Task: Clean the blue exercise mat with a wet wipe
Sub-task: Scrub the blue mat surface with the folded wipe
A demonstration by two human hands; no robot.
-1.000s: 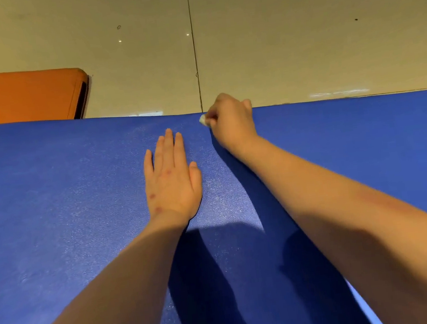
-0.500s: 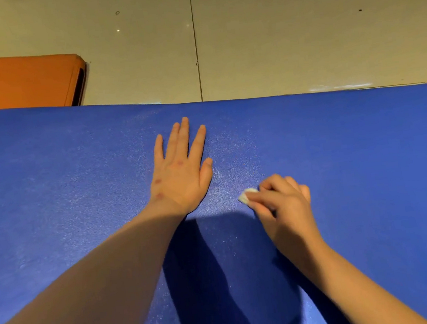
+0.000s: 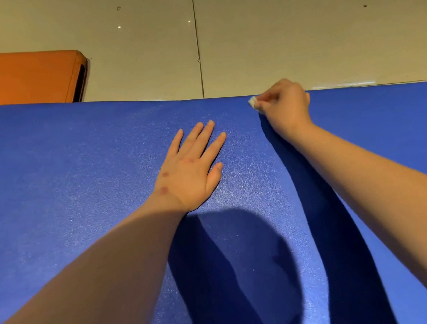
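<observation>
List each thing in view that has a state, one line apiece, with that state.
blue exercise mat: spread flat, with both hands on it.
wet wipe: bunched small, pinched at the mat's far edge.
left hand: flat on the mat, fingers straight and spread.
right hand: fingers curled round the wipe.
orange pad: lying on the floor beyond the mat's far left.
</observation>
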